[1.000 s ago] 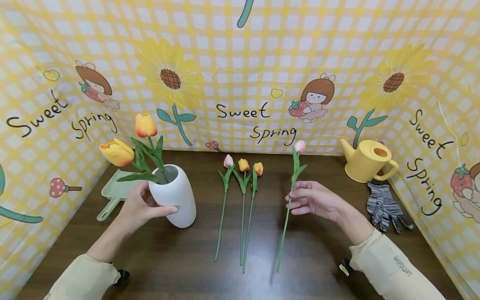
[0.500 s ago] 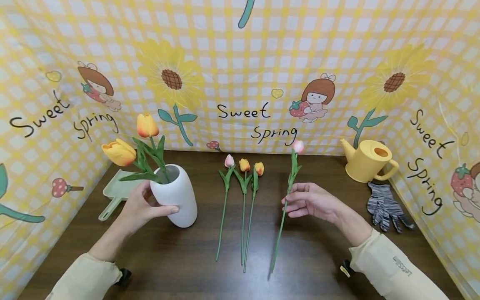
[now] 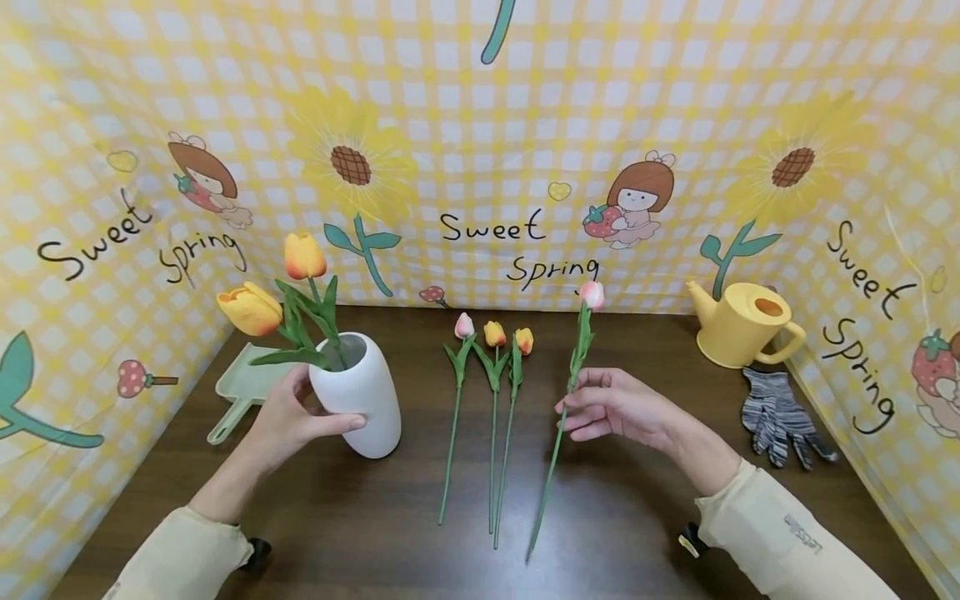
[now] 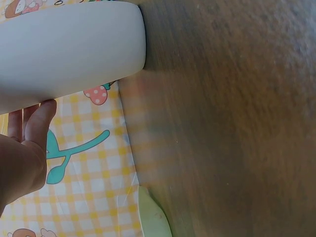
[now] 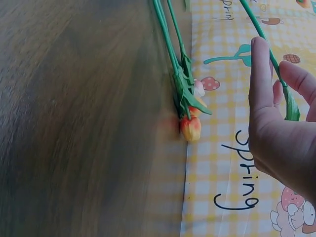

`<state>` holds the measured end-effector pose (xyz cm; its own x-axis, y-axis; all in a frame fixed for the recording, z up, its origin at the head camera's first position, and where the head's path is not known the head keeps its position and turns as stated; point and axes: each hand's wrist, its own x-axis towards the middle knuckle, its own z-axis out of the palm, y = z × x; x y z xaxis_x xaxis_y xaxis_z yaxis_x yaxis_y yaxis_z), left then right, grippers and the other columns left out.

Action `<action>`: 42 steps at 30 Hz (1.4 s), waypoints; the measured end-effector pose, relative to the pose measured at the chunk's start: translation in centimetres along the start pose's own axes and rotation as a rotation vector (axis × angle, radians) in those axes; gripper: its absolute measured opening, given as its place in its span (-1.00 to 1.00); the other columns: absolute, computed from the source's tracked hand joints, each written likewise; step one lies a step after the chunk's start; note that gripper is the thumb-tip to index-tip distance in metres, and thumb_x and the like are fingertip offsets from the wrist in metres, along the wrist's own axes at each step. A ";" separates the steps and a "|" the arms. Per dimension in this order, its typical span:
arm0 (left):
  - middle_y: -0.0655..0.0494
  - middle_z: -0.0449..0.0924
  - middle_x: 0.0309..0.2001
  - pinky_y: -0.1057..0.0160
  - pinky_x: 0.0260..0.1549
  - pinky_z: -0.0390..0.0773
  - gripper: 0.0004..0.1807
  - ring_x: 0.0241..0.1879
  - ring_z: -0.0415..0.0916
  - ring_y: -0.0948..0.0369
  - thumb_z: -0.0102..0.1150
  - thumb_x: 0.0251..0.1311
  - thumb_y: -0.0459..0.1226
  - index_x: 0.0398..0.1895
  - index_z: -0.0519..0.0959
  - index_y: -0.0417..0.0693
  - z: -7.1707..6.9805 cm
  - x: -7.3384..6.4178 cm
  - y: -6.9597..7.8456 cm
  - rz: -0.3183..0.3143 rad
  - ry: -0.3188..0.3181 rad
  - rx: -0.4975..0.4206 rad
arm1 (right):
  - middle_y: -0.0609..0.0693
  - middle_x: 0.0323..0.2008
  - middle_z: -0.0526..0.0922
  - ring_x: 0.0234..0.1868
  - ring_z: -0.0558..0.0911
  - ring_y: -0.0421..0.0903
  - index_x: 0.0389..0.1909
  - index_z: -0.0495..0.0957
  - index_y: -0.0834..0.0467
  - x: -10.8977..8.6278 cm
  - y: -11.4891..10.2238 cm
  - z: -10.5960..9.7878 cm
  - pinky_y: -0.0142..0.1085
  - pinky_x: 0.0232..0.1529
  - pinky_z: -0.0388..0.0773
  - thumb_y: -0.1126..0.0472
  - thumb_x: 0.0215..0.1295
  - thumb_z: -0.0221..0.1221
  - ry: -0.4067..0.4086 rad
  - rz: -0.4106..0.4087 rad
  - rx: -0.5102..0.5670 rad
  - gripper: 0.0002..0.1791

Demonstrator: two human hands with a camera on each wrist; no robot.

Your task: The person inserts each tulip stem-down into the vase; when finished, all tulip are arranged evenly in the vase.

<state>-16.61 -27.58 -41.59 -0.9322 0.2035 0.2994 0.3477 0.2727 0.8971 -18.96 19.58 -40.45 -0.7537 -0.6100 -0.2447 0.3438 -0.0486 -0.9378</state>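
Note:
On the left in the head view, my left hand (image 3: 288, 417) grips a white vase (image 3: 367, 408), its thumb across the front. The vase leans slightly, and two yellow-orange tulips (image 3: 305, 256) stand in it. In the left wrist view, fingers (image 4: 40, 121) touch the side of the vase (image 4: 74, 54). My right hand (image 3: 618, 410) pinches the stem of a pink tulip (image 3: 592, 295) between thumb and fingers, blossom up, above the table. One pink tulip (image 3: 464, 326) and two yellow-orange tulips (image 3: 494, 335) lie side by side between the hands.
A yellow watering can (image 3: 746, 321) stands at the back right, with a grey knitted glove (image 3: 780, 417) in front of it. Behind the left hand lies a pale green dustpan (image 3: 247, 375). Checked cloth (image 3: 480, 150) walls enclose the dark wooden table (image 3: 420, 558).
My right hand has shifted a little to the left with the pink tulip, whose stem's lower end has swung left. The left hand keeps its grip on the vase. The head view has shifted slightly.

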 end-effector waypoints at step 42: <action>0.06 0.57 0.06 0.34 -0.09 0.64 -0.13 -0.04 0.60 0.23 0.62 -0.17 -0.51 0.28 0.39 -0.20 0.1 0.1 0.0 -0.004 -0.009 0.050 | 0.16 -0.22 0.73 -0.16 0.76 0.12 -0.29 0.59 0.22 4.2 -9.3 10.8 0.09 -0.04 0.65 0.48 0.34 0.14 0.127 -0.744 0.240 -0.87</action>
<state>-16.73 -27.47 -41.58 -0.9327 0.2106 0.2928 0.3489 0.3205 0.8806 -19.21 8.93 -30.12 -0.8863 -0.2559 0.3861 -0.1751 -0.5867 -0.7906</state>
